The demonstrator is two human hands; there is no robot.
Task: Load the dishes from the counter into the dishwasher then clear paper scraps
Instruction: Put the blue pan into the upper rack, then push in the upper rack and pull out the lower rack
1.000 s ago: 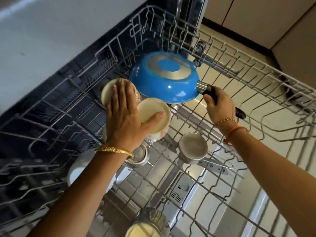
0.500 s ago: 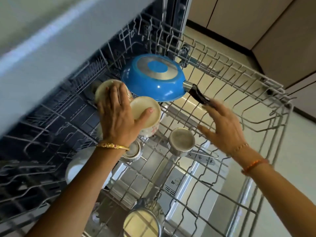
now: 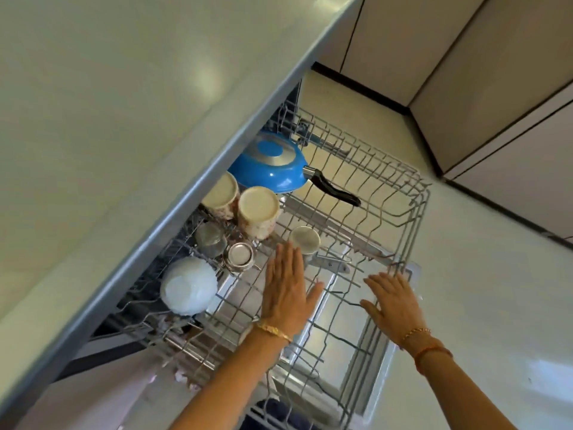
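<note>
The pulled-out upper dishwasher rack (image 3: 412,209) holds a blue pan (image 3: 266,166) upside down with its black handle (image 3: 335,190) pointing right. Two cream cups (image 3: 259,209) stand inverted beside it. A glass (image 3: 210,238), a small steel cup (image 3: 238,256), another steel cup (image 3: 305,238) and a white bowl (image 3: 189,285) also sit inverted in the rack. My left hand (image 3: 286,290) hovers flat over the rack's middle, fingers straight, holding nothing. My right hand (image 3: 392,301) is spread open near the rack's right front edge, also holding nothing.
The pale countertop (image 3: 108,135) overhangs the rack on the left and hides its back part. The open dishwasher door (image 3: 328,342) lies beneath the rack. Beige cabinets (image 3: 465,72) and pale floor (image 3: 496,305) are to the right.
My left hand has lifted off the two cream cups and my right hand has let go of the pan handle. Both hands pulled back toward me. The view rose and tilted.
</note>
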